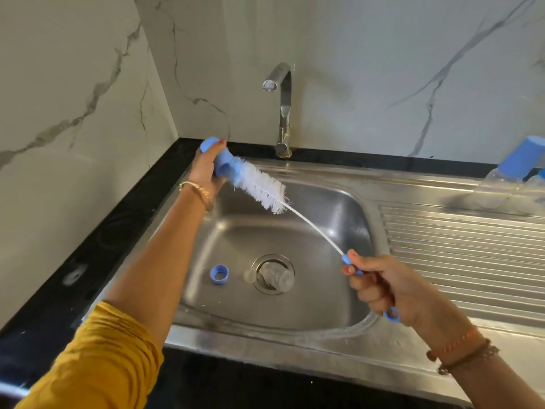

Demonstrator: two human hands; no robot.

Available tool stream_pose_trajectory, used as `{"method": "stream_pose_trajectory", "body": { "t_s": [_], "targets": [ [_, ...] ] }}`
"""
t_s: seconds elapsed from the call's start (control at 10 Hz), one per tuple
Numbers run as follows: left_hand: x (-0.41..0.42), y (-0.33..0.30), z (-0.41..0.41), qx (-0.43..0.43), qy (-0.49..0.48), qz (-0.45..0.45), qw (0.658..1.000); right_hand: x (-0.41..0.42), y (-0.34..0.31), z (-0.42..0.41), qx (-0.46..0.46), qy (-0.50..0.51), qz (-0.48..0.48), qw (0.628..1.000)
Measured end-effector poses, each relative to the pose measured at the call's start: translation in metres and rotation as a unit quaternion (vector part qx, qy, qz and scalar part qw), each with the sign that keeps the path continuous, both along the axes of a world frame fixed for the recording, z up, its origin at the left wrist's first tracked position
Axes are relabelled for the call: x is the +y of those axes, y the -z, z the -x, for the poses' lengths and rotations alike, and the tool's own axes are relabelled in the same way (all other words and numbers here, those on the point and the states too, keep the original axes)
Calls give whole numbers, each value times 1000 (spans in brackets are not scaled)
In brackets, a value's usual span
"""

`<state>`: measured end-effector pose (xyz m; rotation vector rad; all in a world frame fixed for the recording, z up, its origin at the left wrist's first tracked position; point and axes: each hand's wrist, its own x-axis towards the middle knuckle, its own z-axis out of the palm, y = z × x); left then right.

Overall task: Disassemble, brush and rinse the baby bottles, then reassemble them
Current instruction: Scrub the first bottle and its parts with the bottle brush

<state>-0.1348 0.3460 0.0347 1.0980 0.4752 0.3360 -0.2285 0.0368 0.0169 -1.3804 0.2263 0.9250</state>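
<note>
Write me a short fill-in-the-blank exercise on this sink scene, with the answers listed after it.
1. The right hand grips the handle of the bottle brush, whose bristles are ____ in colour.
2. The left hand holds a blue ____ against the bristles.
3. The blue ring lies in the sink, to the ____ of the drain.
4. No water runs from the ____.

Answers: white; cap; left; tap
</note>
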Motion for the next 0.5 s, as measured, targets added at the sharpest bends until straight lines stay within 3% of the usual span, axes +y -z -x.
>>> {"method": "stream_pose_trajectory", "body": {
  "t_s": [0.1,0.2,0.3,0.4,0.5],
  "targets": [
    [-1,-3,-6,-46,-19,79,996,7,7,7,43,13,-43,998],
    [-7,-3,-13,29,-67,-45,996,8,17,16,-289,-16,160,944],
    [-18,-1,-13,89,-98,-109,985,1,28,15,-658,20,432,616],
    [-23,0,-6,38,-22,-6,999,-8,18,13,-539,42,340,769],
    [-24,-4,1,-110,29,205,972,-12,-5,7,-19,54,-32,998]
  ]
}}
